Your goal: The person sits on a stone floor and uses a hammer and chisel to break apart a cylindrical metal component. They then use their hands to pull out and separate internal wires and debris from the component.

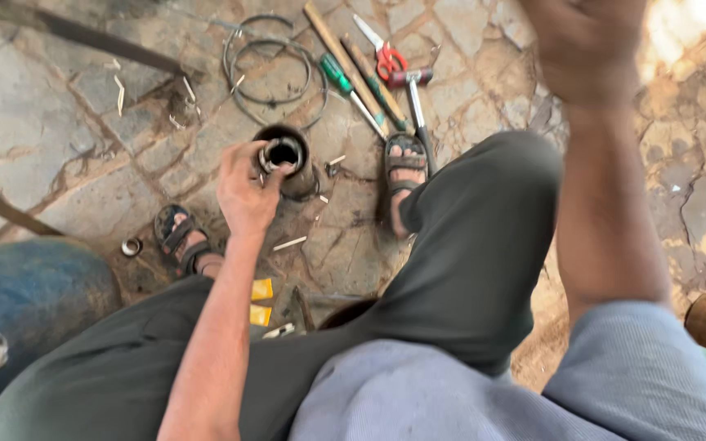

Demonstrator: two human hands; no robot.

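Dark metal cylinder (288, 167) — a short, grimy tube with an open mouth — stands upright on the cracked stone paving (42, 122) between the person's two sandalled feet. The left hand (245, 186) is closed on a smaller shiny metal ring-shaped part (278, 153), holding it right at the cylinder's mouth; whether it is seated inside or only resting on the rim cannot be told. The right hand (586, 45) is raised high and blurred, seemingly clenched, though what it grips, if anything, does not show.

By the look of it, the step in hand is fitting or driving the small part into the cylinder. The next move would call for keeping the part square to the opening, and the left fingers clear of anything coming down.

Beyond the cylinder lie coiled grey wire rings (275, 69), a green-handled screwdriver (349, 88), red-handled scissors (382, 53), a wooden stick (345, 61) and a red-handled hammer (414, 98). A small metal ring (131, 247) sits by the left foot — outdoors, on dusty ground in sunlight.
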